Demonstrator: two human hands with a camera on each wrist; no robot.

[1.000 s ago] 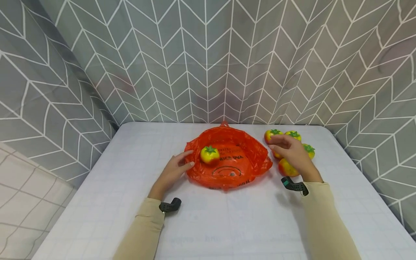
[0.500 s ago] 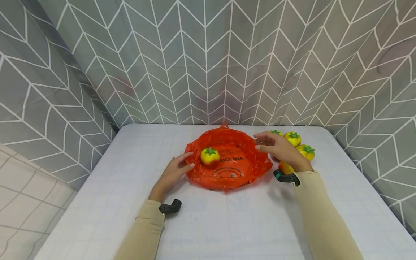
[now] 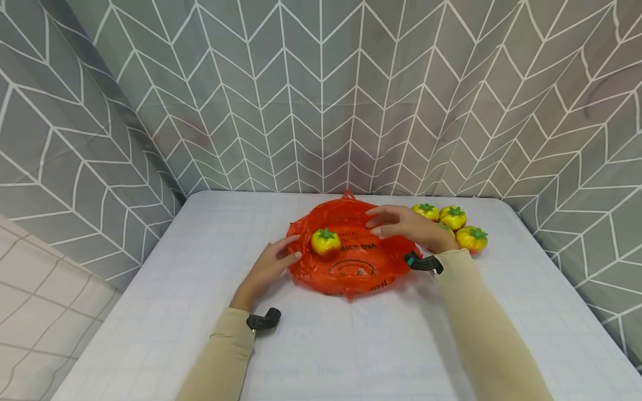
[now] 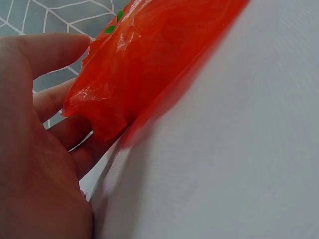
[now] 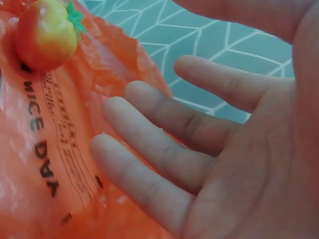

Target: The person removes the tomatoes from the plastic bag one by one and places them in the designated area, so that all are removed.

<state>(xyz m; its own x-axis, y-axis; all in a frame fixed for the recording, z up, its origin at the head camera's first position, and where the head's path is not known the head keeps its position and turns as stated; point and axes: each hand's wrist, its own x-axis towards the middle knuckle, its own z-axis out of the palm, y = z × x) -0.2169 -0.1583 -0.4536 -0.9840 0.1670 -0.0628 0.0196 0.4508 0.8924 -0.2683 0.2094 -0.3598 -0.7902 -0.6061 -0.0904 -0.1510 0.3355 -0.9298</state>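
Observation:
A red plastic bag (image 3: 371, 256) lies spread on the table with its mouth upward and printed letters showing. On its left part sits a yellow-and-red toy fruit (image 3: 325, 241) with a green leafy top. My left hand (image 3: 269, 267) touches the bag's left rim, its fingertips partly hidden behind the plastic in the left wrist view. Over the right side of the bag hovers my right hand (image 3: 408, 225), fingers slightly bent and spread. The right wrist view shows nothing in that palm (image 5: 249, 164).
Several similar toy fruits (image 3: 453, 218) lie in a group right of the bag, partly covered by my right hand and wrist. A white cloth covers the table (image 3: 321, 345). Grey patterned curtains (image 3: 321, 100) stand behind and at both sides.
My right hand has moved left from above the fruit group to over the bag, uncovering some fruits. My left hand stays at the bag's rim, and the fruit on the bag has not moved.

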